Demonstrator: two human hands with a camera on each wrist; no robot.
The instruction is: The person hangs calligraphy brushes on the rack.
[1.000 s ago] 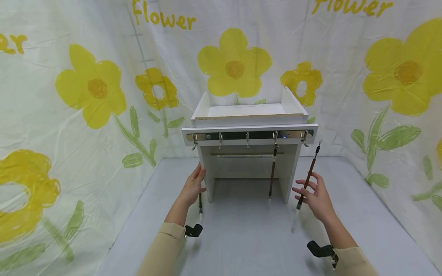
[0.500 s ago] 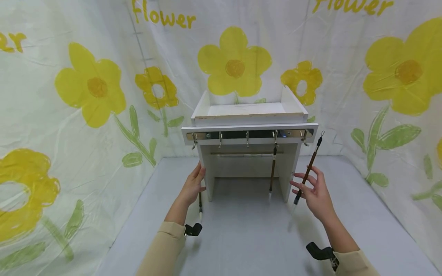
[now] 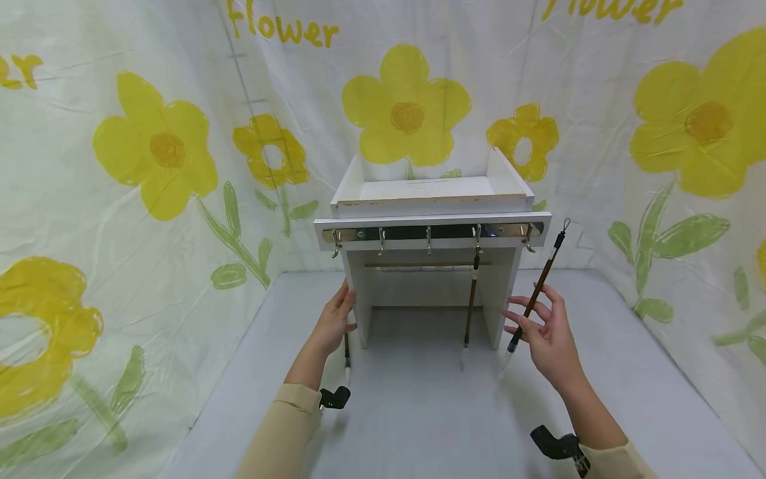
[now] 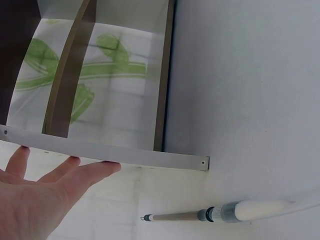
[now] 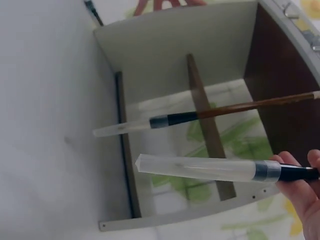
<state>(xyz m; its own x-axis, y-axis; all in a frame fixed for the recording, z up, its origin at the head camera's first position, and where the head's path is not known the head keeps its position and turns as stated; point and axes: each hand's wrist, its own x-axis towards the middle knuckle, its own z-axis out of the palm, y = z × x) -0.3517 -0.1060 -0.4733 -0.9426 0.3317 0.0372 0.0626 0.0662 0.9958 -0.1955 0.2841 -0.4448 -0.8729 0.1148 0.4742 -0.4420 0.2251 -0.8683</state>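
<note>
White desk (image 3: 407, 412) supports a white hook rack (image 3: 431, 209). Right hand (image 3: 547, 336) pinches a capped calligraphy brush (image 3: 544, 274), tilted, beside the rack's right panel (image 3: 507, 293). Left hand (image 3: 332, 326), fingers (image 4: 95, 171) extended, touches the left panel (image 3: 362, 279). Another brush (image 3: 471, 299) hangs from a right-side hook (image 3: 478, 234).

In the head view, left of centre, the left hand (image 3: 328, 327) hides the upper part of the leftmost brush (image 3: 347, 354) from us. At upper right, the top edge cuts the lettering (image 3: 642, 12). In the right wrist view, we lose part of the right hand (image 5: 302, 197), held brush (image 5: 210, 168) and hanging brush (image 5: 235, 108) past the right edge.
</note>
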